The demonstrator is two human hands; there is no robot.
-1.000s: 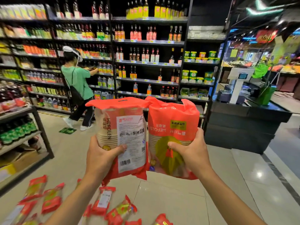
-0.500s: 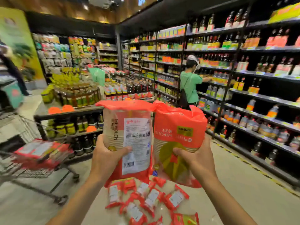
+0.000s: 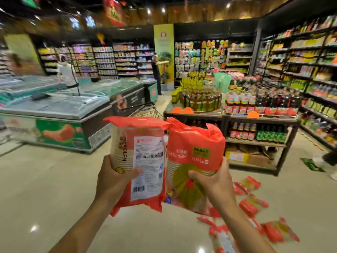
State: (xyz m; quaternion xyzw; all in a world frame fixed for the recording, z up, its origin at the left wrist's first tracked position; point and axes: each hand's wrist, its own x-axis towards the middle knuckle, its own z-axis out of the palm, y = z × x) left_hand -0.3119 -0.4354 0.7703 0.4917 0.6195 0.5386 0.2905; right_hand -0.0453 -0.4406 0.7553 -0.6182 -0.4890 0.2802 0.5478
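I hold two red packs of stacked paper cups upright in front of me, side by side and touching. My left hand (image 3: 114, 179) grips the left pack (image 3: 144, 161), whose white label with a barcode faces me. My right hand (image 3: 213, 181) grips the right pack (image 3: 193, 154), which shows its red and green printed front upside down. Both thumbs lie across the front of the packs.
Several small red packets (image 3: 251, 205) lie scattered on the tiled floor at the lower right. A wire shopping cart (image 3: 147, 110) stands just behind the packs. Chest freezers (image 3: 60, 114) fill the left. A bottle display rack (image 3: 255, 117) and tall shelves (image 3: 310, 70) stand on the right. People stand far back.
The view has swung to the left, from the bottle shelves to the freezers and the cart. Both hands keep the same grip on the two packs.
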